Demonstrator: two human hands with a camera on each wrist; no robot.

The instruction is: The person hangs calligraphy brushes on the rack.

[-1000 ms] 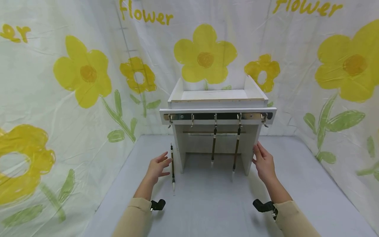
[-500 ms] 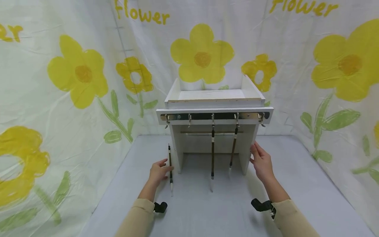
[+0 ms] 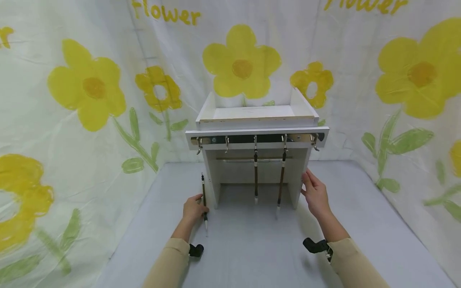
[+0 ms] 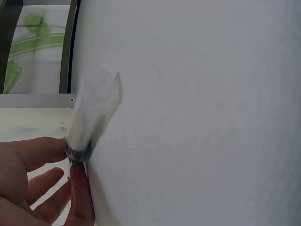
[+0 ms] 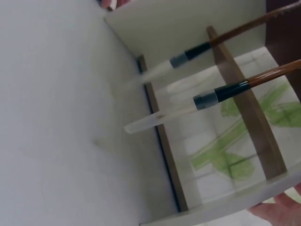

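Observation:
Left of a white shelf rack [image 3: 257,124], a calligraphy brush [image 3: 203,190] points its tip toward the person. My left hand [image 3: 193,209] pinches it between thumb and fingers. The left wrist view shows the pale, covered tip [image 4: 81,127] sticking out past those fingertips. My right hand [image 3: 316,197] touches the outer side of the rack's right panel [image 3: 299,184], fingers [image 5: 275,212] along its edge. Two more brushes, a middle brush [image 3: 256,176] and a right brush [image 3: 281,180], hang tip down from the rack's hooks.
A metal hook rail [image 3: 237,139] runs along the rack's front, with bare hooks at both ends. The rack stands on a pale tabletop [image 3: 248,248]. Behind it hangs a flower-painted curtain [image 3: 194,60].
My left hand has moved in to the brush beside the rack, and its fingers have closed on it. The hanging brushes have swung back and forth. My right hand has stayed at the panel.

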